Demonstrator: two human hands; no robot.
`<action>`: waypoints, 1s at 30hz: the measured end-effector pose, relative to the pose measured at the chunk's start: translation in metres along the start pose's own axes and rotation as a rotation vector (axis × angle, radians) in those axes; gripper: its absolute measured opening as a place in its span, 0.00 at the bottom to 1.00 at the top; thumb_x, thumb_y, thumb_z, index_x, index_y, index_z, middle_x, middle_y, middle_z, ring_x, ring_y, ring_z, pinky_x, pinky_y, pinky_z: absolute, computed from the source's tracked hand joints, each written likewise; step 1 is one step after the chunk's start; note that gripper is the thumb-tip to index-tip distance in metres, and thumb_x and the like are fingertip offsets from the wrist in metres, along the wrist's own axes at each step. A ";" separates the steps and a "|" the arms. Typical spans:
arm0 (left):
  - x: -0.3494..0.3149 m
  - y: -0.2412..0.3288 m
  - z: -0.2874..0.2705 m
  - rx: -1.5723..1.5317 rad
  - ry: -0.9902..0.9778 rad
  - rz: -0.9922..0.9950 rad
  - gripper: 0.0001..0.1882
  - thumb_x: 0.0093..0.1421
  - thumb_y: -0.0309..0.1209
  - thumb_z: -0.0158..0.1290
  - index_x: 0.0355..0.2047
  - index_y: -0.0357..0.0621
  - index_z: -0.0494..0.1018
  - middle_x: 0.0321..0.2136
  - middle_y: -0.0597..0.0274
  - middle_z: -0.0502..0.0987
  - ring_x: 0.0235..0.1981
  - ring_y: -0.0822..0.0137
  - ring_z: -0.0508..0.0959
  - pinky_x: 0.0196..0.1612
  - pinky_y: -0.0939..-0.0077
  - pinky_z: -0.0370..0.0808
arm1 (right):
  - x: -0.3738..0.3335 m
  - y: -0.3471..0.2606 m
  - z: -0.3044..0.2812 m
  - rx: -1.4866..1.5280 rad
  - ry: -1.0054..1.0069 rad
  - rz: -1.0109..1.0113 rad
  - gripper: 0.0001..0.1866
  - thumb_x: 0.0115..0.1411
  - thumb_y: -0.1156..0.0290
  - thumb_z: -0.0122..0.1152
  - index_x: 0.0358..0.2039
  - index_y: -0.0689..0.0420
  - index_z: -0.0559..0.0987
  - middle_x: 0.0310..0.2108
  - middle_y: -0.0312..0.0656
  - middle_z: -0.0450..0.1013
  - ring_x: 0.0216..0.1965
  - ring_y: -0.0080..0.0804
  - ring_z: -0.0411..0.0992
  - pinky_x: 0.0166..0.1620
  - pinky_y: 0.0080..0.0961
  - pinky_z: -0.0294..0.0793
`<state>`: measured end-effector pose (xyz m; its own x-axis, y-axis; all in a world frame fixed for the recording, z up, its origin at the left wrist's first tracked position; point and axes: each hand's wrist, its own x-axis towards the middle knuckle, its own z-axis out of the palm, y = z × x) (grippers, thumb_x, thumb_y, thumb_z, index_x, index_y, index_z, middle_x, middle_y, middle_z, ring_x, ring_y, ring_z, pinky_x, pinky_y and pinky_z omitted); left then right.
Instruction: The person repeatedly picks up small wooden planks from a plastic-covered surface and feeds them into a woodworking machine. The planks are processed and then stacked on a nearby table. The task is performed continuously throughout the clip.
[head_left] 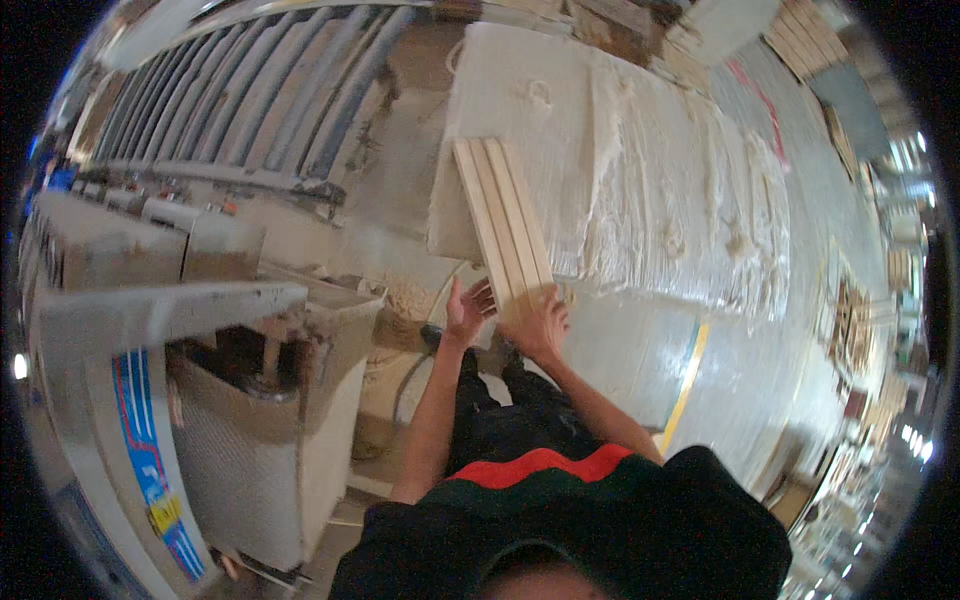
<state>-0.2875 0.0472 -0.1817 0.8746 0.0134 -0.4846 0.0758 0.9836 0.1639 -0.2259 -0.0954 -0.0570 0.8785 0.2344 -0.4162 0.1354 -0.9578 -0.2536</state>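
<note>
A blue label with red and yellow patches (150, 450) runs down the machine's front at lower left.
</note>
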 end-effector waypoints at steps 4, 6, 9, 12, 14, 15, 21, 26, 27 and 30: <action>-0.020 -0.033 0.097 -0.228 0.017 0.016 0.38 0.63 0.62 0.34 0.56 0.41 0.66 0.50 0.54 0.73 0.45 0.58 0.75 0.50 0.60 0.71 | -0.034 0.077 -0.004 0.187 -0.201 -0.150 0.69 0.31 0.49 0.77 0.65 0.64 0.43 0.59 0.60 0.54 0.58 0.62 0.55 0.57 0.53 0.59; -0.008 -0.065 0.063 0.172 0.273 0.449 0.39 0.62 0.63 0.36 0.57 0.41 0.64 0.51 0.54 0.72 0.47 0.59 0.74 0.51 0.61 0.72 | -0.056 0.087 -0.009 0.235 -0.394 -0.136 0.72 0.30 0.51 0.78 0.66 0.63 0.40 0.58 0.61 0.54 0.60 0.62 0.54 0.58 0.50 0.60; -0.077 -0.067 0.128 -0.015 0.267 0.393 0.40 0.60 0.64 0.37 0.58 0.42 0.63 0.52 0.55 0.72 0.49 0.61 0.73 0.51 0.63 0.72 | -0.082 0.139 0.016 0.106 -0.206 -0.329 0.74 0.28 0.49 0.78 0.66 0.62 0.38 0.58 0.63 0.53 0.60 0.60 0.52 0.58 0.52 0.58; -0.127 -0.072 0.121 -0.238 0.056 0.483 0.42 0.59 0.67 0.36 0.59 0.44 0.62 0.53 0.55 0.71 0.50 0.59 0.73 0.54 0.61 0.70 | -0.097 0.137 0.000 0.140 -0.203 -0.581 0.74 0.27 0.48 0.78 0.67 0.61 0.38 0.58 0.65 0.52 0.60 0.60 0.52 0.58 0.54 0.56; -0.184 -0.073 0.097 -0.381 -0.177 0.611 0.44 0.58 0.68 0.36 0.60 0.44 0.61 0.55 0.54 0.70 0.51 0.57 0.72 0.56 0.59 0.68 | -0.124 0.103 -0.019 0.033 -0.209 -0.778 0.74 0.27 0.47 0.77 0.66 0.61 0.39 0.57 0.65 0.52 0.59 0.61 0.53 0.58 0.55 0.55; -0.209 -0.070 0.100 -0.413 -0.144 0.734 0.44 0.58 0.68 0.35 0.61 0.45 0.60 0.55 0.54 0.69 0.53 0.55 0.71 0.57 0.57 0.67 | -0.137 0.080 -0.027 0.005 -0.232 -0.815 0.74 0.25 0.46 0.77 0.66 0.61 0.40 0.58 0.65 0.51 0.59 0.61 0.53 0.58 0.55 0.56; -0.343 -0.019 0.013 -0.341 0.118 1.152 0.38 0.61 0.63 0.37 0.61 0.48 0.59 0.57 0.54 0.67 0.54 0.53 0.69 0.59 0.54 0.65 | -0.233 -0.056 -0.005 -0.332 -0.298 -1.041 0.72 0.28 0.44 0.75 0.65 0.65 0.41 0.58 0.66 0.54 0.57 0.61 0.56 0.56 0.58 0.57; -0.428 0.041 -0.028 -0.138 0.410 1.255 0.48 0.55 0.71 0.35 0.63 0.45 0.56 0.57 0.48 0.66 0.55 0.47 0.68 0.58 0.52 0.66 | -0.323 -0.154 0.062 -0.279 -0.189 -1.061 0.70 0.30 0.42 0.74 0.64 0.69 0.45 0.52 0.68 0.59 0.52 0.61 0.61 0.51 0.58 0.61; -0.435 0.039 -0.099 -0.220 0.337 1.221 0.49 0.55 0.71 0.35 0.64 0.45 0.55 0.57 0.48 0.65 0.55 0.46 0.68 0.58 0.52 0.65 | -0.345 -0.161 0.081 -0.257 -0.209 -1.080 0.70 0.30 0.42 0.74 0.64 0.70 0.45 0.52 0.68 0.59 0.51 0.61 0.61 0.50 0.58 0.62; -0.441 0.026 -0.142 -0.403 0.046 0.982 0.51 0.54 0.71 0.38 0.64 0.42 0.53 0.59 0.48 0.63 0.57 0.46 0.66 0.60 0.50 0.62 | -0.362 -0.182 0.121 -0.240 -0.058 -1.066 0.70 0.30 0.43 0.74 0.63 0.71 0.46 0.50 0.67 0.60 0.50 0.60 0.62 0.48 0.57 0.64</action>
<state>-0.7395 0.0925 -0.0859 0.4464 0.8327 -0.3276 -0.8256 0.5245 0.2081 -0.6235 0.0145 0.0344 0.2351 0.9638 -0.1258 0.9049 -0.2643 -0.3337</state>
